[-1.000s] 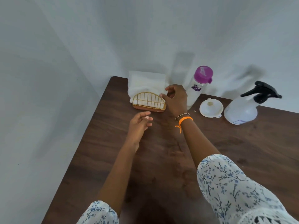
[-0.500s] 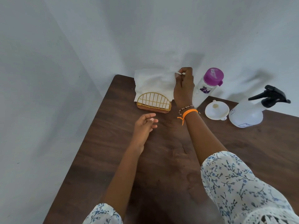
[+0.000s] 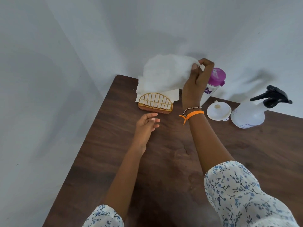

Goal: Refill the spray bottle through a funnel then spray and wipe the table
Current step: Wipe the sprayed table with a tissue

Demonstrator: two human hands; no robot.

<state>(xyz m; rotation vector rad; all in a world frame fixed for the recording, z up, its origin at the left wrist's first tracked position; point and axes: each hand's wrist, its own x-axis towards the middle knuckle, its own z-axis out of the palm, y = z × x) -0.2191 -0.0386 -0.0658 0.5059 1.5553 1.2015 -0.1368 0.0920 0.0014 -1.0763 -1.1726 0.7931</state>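
Observation:
My right hand [image 3: 196,82] pinches the top corner of a white paper napkin [image 3: 165,72] and holds it lifted above the gold wire napkin holder [image 3: 155,103] at the table's far left corner. Over the table just in front of the holder hovers my left hand [image 3: 147,125], fingers loosely apart and empty. A white funnel [image 3: 218,110] lies mouth-up to the right of my right wrist. The translucent spray bottle [image 3: 249,114] with a black trigger head stands further right. A clear water bottle with a purple lid [image 3: 216,79] stands behind my right hand, partly hidden.
The dark wooden table [image 3: 164,161] sits in a corner between two grey-white walls; its left edge runs diagonally down to the lower left. More napkins remain in the holder. My floral sleeves fill the bottom of the view.
My right hand rose from beside the holder, took a napkin's top corner and lifted it upward. The left hand stayed nearly still in front of the holder.

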